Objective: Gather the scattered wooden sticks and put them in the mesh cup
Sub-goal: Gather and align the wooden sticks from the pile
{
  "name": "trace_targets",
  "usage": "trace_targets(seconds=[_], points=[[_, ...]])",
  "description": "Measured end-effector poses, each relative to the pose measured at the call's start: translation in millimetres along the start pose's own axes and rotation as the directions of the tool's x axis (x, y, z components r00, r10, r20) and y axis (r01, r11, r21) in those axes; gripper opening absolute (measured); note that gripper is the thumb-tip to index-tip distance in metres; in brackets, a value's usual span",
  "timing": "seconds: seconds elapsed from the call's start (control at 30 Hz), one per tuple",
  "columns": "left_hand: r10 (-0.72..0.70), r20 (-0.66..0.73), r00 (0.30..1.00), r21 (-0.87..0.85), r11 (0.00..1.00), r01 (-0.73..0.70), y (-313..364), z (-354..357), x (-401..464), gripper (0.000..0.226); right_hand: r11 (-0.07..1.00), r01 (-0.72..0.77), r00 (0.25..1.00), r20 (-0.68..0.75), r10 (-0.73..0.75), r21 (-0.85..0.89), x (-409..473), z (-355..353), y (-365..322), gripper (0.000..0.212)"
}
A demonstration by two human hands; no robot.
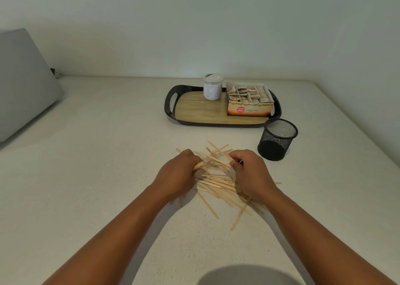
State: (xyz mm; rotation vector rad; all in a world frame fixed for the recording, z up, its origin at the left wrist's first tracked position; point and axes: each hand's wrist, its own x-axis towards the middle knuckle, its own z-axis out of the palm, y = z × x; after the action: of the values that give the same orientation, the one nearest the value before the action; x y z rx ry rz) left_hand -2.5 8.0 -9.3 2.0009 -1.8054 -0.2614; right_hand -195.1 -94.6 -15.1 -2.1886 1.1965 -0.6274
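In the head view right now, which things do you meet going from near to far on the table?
Wooden sticks → mesh cup → tea box on the tray → white jar.

Two bare forearms reach in from the bottom edge, with no sleeves, watch or bracelet showing on the visible length. The left hand [179, 174] and right hand [251, 176] wear no gloves, and no rings can be made out on the fingers that show. Both wrists are slim, and the forearms widen toward the lower corners.
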Motion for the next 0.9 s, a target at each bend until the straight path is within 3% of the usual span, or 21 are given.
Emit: trace_targets(seconds=[0.2,0.37,0.43,0.7,0.9], points=[[-0.136,-0.114,0.984,-0.199,0.974,0.111,7.6,-8.0,-1.6,0.021,0.979,-0.040,0.990,-0.128,0.066,0.197,-1.6,0.5,-1.0,0.021],[-0.262,-0.196,0.945,-0.393,0.904,0.169,25.0,-15.4,4.4,0.024,0.875,-0.018,0.982,-0.156,0.107,0.483,-2.8,-6.2,-17.2,0.029],[-0.330,-0.158,0.931,-0.498,0.840,0.214,34.8,-15.3,9.3,0.021,0.838,-0.028,0.986,-0.123,0.114,0.545,-4.0,-5.8,-24.8,0.034],[-0.485,-0.038,0.874,-0.820,0.515,0.250,61.3,-2.2,12.0,0.026,0.705,-0.151,0.985,0.045,0.167,0.693,-12.6,6.1,-36.5,0.022],[-0.558,0.097,0.824,-0.909,0.287,0.302,71.0,11.0,11.9,0.028,0.717,-0.123,0.983,-0.016,0.183,0.686,-13.8,18.4,-40.7,0.024]])
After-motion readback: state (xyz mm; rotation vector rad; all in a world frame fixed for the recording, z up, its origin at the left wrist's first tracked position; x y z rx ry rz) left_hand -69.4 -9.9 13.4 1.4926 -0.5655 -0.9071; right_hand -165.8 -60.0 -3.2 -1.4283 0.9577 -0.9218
